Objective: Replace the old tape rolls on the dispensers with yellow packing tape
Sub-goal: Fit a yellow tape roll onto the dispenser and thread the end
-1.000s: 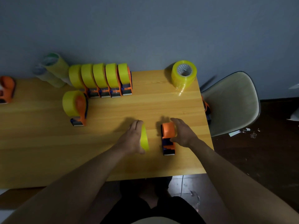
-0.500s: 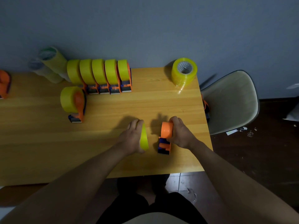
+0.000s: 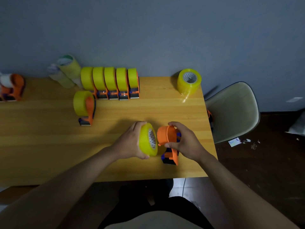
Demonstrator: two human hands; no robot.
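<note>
My left hand [image 3: 130, 141] grips a yellow tape roll [image 3: 146, 141] on edge, its open core facing right. My right hand [image 3: 184, 142] holds an orange and blue dispenser [image 3: 168, 142] with a bare orange hub, lifted and tilted so the hub faces the roll. Roll and hub are almost touching. The dispenser's blade end hangs low over the wooden table [image 3: 49, 146]. Several dispensers loaded with yellow tape [image 3: 110, 81] stand in a row at the back. One more loaded dispenser [image 3: 84, 106] sits in front of that row.
A stack of clear yellowish tape rolls [image 3: 189, 81] stands at the back right corner. Pale used rolls [image 3: 66, 71] lie at the back left. Another orange dispenser [image 3: 11, 86] sits at the far left. A beige chair [image 3: 234, 111] stands right of the table.
My right hand lifted the dispenser off the table and turned its hub toward the roll. My left hand tilted the yellow roll and brought it close to the hub.
</note>
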